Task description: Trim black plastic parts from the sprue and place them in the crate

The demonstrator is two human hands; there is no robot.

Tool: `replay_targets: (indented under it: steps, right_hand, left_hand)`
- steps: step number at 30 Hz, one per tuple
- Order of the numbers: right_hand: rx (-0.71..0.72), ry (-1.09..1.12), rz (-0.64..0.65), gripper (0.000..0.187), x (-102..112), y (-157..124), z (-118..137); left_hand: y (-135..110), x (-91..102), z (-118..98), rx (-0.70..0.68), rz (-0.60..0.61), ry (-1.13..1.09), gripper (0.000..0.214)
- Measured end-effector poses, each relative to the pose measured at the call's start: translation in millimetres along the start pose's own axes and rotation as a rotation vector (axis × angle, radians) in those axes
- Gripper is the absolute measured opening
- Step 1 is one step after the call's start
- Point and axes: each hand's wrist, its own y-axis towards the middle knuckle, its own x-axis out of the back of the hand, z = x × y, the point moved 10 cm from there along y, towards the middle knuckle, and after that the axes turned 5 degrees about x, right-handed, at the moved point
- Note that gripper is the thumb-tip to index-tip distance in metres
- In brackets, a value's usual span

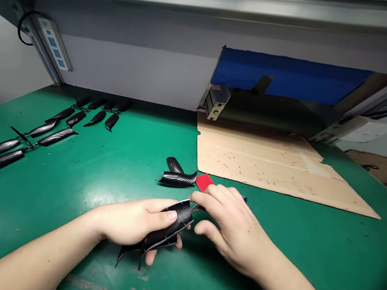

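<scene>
The left hand [129, 224] wraps its fingers around a ribbed black blade part [164, 231], low over the bench [67, 185]. The right hand [229, 226] pinches a small tool at the part's upper end. Best to brace the part firmly and work the edge in short, controlled strokes, away from the left thumb.

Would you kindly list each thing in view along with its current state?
Left hand: gripping the black ribbed part.
Right hand: pinching at the part's end, over a red-handled tool.
Two loose black pieces: lying on the green mat.
Black parts on sprue: lying flat, untouched.
Cardboard sheet: flat.
</scene>
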Motion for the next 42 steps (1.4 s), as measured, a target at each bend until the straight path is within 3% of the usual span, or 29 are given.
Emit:
replay_targets:
  steps: [3,6,16,25,28,33,37,40,42]
  right_hand:
    - [-0.007,-0.140,0.004,0.065,-1,1,0]
    - [-0.006,-0.230,0.013,0.069,-2,1,1]
    - [0.014,-0.294,0.037,0.059,-13,2,2]
    - [0.029,-0.214,0.066,0.056,-22,-1,3]
    - [-0.017,-0.074,0.133,0.056,-27,-3,-3]
    - [-0.173,0.521,0.322,0.044,-42,-9,-11]
    - [-0.259,0.816,0.308,0.036,-41,-8,-10]
    - [-0.281,0.847,0.274,0.039,-39,-8,-11]
    - [-0.296,0.801,0.182,0.045,-33,-7,-19]
  left_hand:
    - [-1,-3.1,1,0.022,0.013,0.009,0.038]
    - [-1,-5.2,1,0.032,0.015,0.005,0.040]
    - [-4,5.3,-2,0.063,-0.146,0.199,0.037]
    - [-6,9.3,3,0.138,-0.224,0.384,0.039]
    - [-5,11.6,3,0.140,-0.248,0.435,0.036]
    - [-4,10.6,-5,0.075,-0.252,0.447,0.033]
    - [-5,6.8,-8,0.048,-0.216,0.360,0.034]
    - [-7,6.7,-9,0.044,-0.219,0.345,0.034]
    - [-7,8.2,-10,0.043,-0.236,0.363,0.034]
